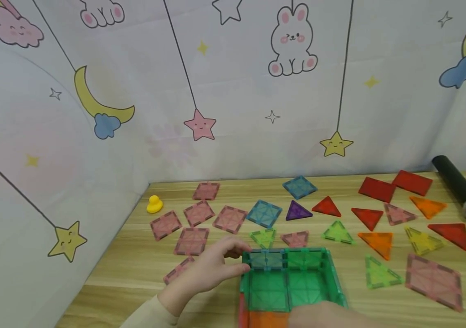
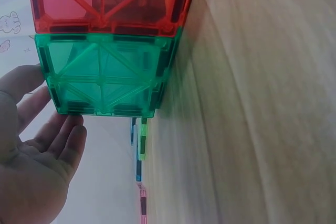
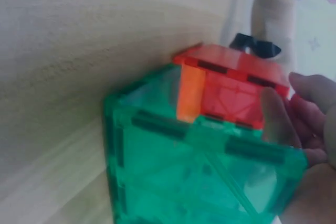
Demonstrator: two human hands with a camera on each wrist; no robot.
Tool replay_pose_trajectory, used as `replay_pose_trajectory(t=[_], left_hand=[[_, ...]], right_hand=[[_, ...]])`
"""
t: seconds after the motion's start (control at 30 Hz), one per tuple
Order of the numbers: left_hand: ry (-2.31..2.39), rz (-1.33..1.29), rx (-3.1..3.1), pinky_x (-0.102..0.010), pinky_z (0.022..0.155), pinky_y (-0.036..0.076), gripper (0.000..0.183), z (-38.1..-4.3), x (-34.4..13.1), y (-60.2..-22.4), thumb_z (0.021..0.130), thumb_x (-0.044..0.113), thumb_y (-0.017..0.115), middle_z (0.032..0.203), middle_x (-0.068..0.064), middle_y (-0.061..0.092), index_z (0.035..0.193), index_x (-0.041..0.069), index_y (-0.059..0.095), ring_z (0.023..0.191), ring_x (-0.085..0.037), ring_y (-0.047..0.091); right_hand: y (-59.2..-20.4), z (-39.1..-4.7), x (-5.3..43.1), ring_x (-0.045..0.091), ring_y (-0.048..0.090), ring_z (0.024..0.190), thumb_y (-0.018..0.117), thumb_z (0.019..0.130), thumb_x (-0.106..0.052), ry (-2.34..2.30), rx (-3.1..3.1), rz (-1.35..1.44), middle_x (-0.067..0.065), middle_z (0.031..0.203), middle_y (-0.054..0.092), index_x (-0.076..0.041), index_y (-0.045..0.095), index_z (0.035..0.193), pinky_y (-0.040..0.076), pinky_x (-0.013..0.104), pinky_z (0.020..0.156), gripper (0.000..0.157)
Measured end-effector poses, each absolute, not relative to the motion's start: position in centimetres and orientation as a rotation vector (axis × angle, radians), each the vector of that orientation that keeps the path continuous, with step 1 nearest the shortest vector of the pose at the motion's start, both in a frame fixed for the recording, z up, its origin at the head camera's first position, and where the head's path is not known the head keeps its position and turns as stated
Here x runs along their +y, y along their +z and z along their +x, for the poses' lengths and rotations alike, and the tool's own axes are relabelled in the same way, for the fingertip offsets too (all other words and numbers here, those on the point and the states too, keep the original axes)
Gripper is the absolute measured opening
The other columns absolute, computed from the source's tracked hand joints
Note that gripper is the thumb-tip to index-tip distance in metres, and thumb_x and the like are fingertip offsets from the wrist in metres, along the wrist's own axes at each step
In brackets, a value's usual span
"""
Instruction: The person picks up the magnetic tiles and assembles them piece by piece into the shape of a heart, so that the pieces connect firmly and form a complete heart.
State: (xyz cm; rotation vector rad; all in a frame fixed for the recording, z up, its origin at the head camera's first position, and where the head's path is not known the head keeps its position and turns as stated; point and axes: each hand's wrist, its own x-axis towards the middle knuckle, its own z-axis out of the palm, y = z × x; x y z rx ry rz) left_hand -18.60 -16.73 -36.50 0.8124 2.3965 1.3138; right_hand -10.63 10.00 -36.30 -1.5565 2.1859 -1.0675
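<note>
A low open box of see-through magnetic tiles stands at the front of the table, with green floor and side tiles and an orange floor tile. My left hand grips its far left corner, thumb and fingertips at the top edges. The left wrist view shows a green side tile beside a red one. My right hand, cut off by the lower edge, pinches an upright red tile between thumb and fingers at the box's near end. The right wrist view is blurred.
Pink squares lie loose to the left, two blue squares behind the box. Several triangles and a large pink square spread to the right. A yellow duck and a microphone stand near the table's far corners.
</note>
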Motion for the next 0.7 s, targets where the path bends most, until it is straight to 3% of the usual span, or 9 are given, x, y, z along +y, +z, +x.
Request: replay_pose_trajectory(t=[0.23, 0.4, 0.53, 0.57, 0.63, 0.7], left_hand=[[1.347, 0.752, 2.369, -0.044, 0.094, 0.041, 0.028, -18.4, -17.1, -36.6, 0.091, 0.020, 0.063, 0.118, 0.002, 0.055, 0.118, 0.017, 0.059, 0.109, -0.020, 0.053], [1.474, 0.623, 2.285, -0.035, 0.088, 0.045, 0.029, -18.3, -17.1, -37.2, 0.091, 0.020, 0.064, 0.116, -0.002, 0.058, 0.118, 0.011, 0.059, 0.105, -0.020, 0.054], [1.625, 0.539, 2.187, -0.030, 0.082, 0.047, 0.032, -18.4, -17.1, -38.3, 0.089, 0.017, 0.066, 0.112, -0.007, 0.058, 0.118, 0.005, 0.058, 0.100, -0.020, 0.056], [1.663, 0.523, 2.155, -0.030, 0.082, 0.047, 0.033, -18.4, -17.1, -38.7, 0.089, 0.017, 0.066, 0.111, -0.007, 0.058, 0.118, 0.004, 0.057, 0.099, -0.020, 0.055], [1.716, 0.507, 2.108, -0.030, 0.082, 0.047, 0.034, -18.4, -16.9, -39.2, 0.089, 0.016, 0.065, 0.111, -0.008, 0.056, 0.119, 0.001, 0.056, 0.099, -0.020, 0.054], [1.757, 0.508, 2.071, -0.030, 0.082, 0.047, 0.035, -18.4, -16.7, -39.6, 0.090, 0.015, 0.064, 0.112, -0.008, 0.055, 0.120, -0.001, 0.055, 0.099, -0.021, 0.053]], right_hand=[[-34.0, -12.5, 12.1, 0.001, 0.059, 0.084, 0.063, 0.090, -0.010, -1.330, 2.124, -1.217, -0.008, 0.094, 0.062, -0.012, 0.061, 0.097, 0.052, 0.024, 0.066, 0.008], [-32.4, -16.7, 15.7, 0.007, 0.058, 0.079, 0.066, 0.088, -0.023, -1.192, 2.653, -0.918, -0.007, 0.089, 0.061, -0.014, 0.062, 0.099, 0.051, 0.025, 0.066, 0.015], [-33.3, -21.5, 20.4, 0.016, 0.057, 0.081, 0.062, 0.091, -0.034, -0.992, 2.931, -0.549, 0.005, 0.095, 0.063, -0.004, 0.062, 0.111, 0.050, 0.029, 0.064, 0.036], [-33.8, -22.6, 21.7, 0.019, 0.057, 0.076, 0.061, 0.091, -0.037, -0.949, 2.948, -0.478, 0.009, 0.100, 0.063, -0.002, 0.059, 0.116, 0.050, 0.031, 0.062, 0.043], [-34.7, -24.5, 24.4, 0.023, 0.057, 0.067, 0.058, 0.092, -0.042, -0.883, 2.922, -0.367, 0.015, 0.091, 0.063, 0.004, 0.050, 0.127, 0.049, 0.034, 0.058, 0.059], [-35.6, -25.9, 26.7, 0.030, 0.057, 0.068, 0.058, 0.091, -0.043, -0.772, 2.928, -0.298, 0.025, 0.096, 0.061, 0.009, 0.045, 0.129, 0.050, 0.043, 0.063, 0.066]])
